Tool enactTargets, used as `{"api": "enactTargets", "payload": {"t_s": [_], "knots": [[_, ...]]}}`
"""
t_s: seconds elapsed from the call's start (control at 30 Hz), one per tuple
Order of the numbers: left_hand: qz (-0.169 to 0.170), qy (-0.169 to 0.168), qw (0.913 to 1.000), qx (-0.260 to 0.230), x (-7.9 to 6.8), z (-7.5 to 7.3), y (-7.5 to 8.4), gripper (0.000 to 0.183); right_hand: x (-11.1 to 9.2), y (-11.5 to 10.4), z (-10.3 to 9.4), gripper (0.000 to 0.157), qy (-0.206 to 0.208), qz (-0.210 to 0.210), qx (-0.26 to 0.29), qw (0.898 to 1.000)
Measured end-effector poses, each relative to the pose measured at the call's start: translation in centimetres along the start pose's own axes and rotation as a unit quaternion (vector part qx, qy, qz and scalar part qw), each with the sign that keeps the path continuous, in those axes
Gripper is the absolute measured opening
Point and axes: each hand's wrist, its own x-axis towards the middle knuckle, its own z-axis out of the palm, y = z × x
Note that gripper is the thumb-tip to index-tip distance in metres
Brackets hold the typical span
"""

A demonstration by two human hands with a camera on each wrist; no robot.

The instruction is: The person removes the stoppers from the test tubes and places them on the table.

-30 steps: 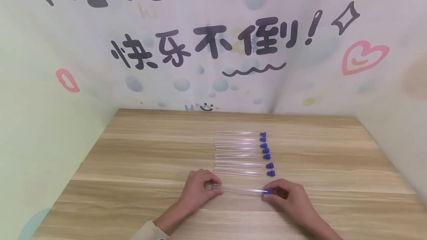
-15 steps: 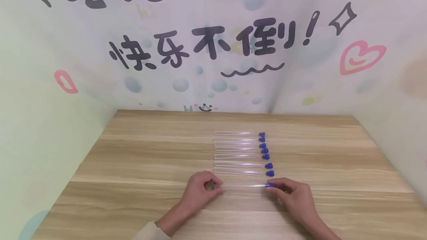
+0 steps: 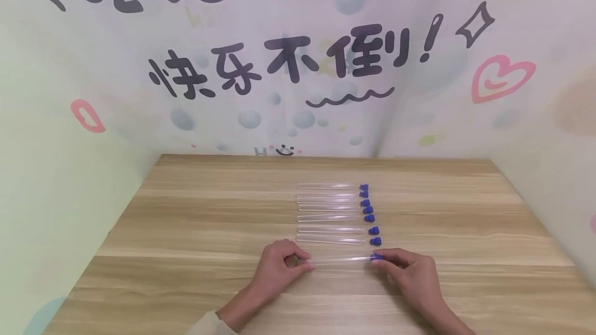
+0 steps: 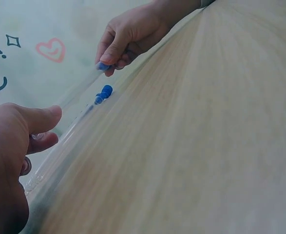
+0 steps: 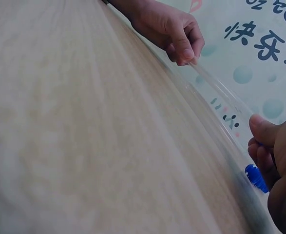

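Observation:
A clear test tube [image 3: 342, 259] is held crosswise between the two hands, nearest the person of all the tubes. My left hand [image 3: 278, 265] pinches its rounded end between thumb and fingers. At the other end, my right hand [image 3: 412, 271] grips a blue stopper [image 3: 377, 256], partly covered by the fingertips. How deep the stopper sits in the tube cannot be made out. In the left wrist view the held tube [image 4: 79, 90] shows above the table, apart from a lying tube [image 4: 67, 141] beneath it.
Beyond the hands, several clear tubes [image 3: 330, 218] lie side by side on the wooden table [image 3: 186, 211]. Each has a blue stopper [image 3: 375, 241] at its right end. A printed cloth [image 3: 223, 133] hangs behind the table's far edge.
My right hand has shifted slightly right and away from the person, bringing the stoppered end of the tube nearer the row. My left hand keeps its pinch almost in place.

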Motion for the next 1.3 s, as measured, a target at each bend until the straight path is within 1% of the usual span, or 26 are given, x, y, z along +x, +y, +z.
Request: {"api": "enactTargets", "payload": {"t_s": [0.2,0.4,0.7,0.83,0.93,1.07,1.13,1.2,1.3], "knots": [[-0.011,0.003,0.9998,0.016,-0.1,0.1,-0.1,0.014,-0.1,0.1,0.0,0.018,0.008,-0.002,-0.009,1.0],[-0.025,0.006,0.9996,0.015,-0.2,0.0,0.1,0.015,-0.3,0.0,0.0,0.018,0.014,0.0,-0.012,1.0],[-0.044,0.014,0.9987,0.025,-0.1,-0.2,0.3,0.016,-0.1,0.1,-0.2,0.018,0.001,-0.014,0.0,1.0],[-0.049,0.012,0.9981,0.036,-0.1,-0.4,0.1,0.015,-0.1,0.1,-0.3,0.016,-0.018,-0.019,0.003,1.0],[-0.052,0.01,0.9975,0.047,0.0,-0.5,-0.1,0.014,0.0,0.1,-0.6,0.015,-0.044,-0.009,0.015,0.999],[-0.07,0.009,0.9961,0.052,0.1,-0.9,0.0,0.014,0.4,0.3,-0.8,0.016,-0.07,0.011,0.022,0.997],[-0.082,0.004,0.9952,0.053,0.2,-1.0,0.0,0.014,0.6,0.6,-0.9,0.017,-0.072,0.007,0.017,0.997],[-0.095,-0.002,0.994,0.053,0.3,-1.1,0.0,0.015,0.8,0.9,-0.9,0.017,-0.069,-0.007,0.01,0.998],[-0.102,-0.008,0.993,0.06,0.3,-1.0,-0.1,0.016,1.0,1.4,-0.9,0.019,-0.061,-0.03,-0.002,0.998]]}}
